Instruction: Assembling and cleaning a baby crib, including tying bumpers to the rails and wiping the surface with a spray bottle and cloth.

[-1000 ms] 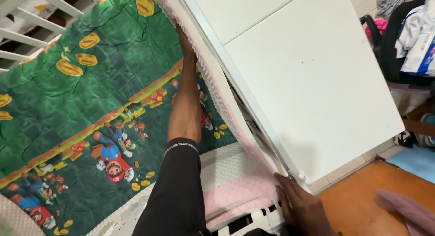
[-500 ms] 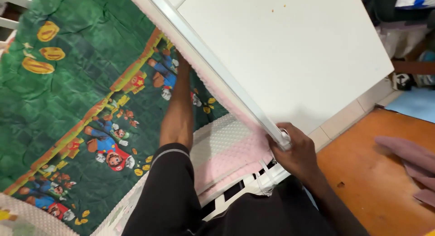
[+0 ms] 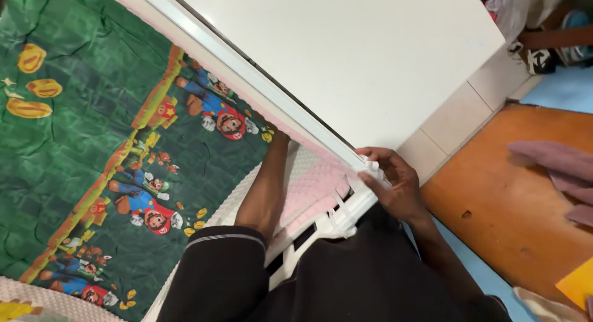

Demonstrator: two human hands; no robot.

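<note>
My right hand (image 3: 395,185) pinches a white fabric tie (image 3: 372,168) at the corner of the white cot rail (image 3: 247,81). My left forearm reaches across a pink dotted bumper pad (image 3: 312,189). My left hand (image 3: 279,138) is tucked between the pad and the rail, so its fingers are hidden. A green quilt (image 3: 74,149) printed with cartoon figures and gold coins covers the mattress on the left. More white ties (image 3: 338,218) hang over the near rail by my body.
A large white panel (image 3: 370,56) stands right behind the rail. To the right lie an orange floor mat (image 3: 519,223) with a mauve cloth (image 3: 559,164) on it and a blue mat (image 3: 565,87). Clutter sits at the top right.
My right hand has gone from the pad's lower corner up to the rail and taken hold of a white tie. My left hand has slid nearer along the rail.
</note>
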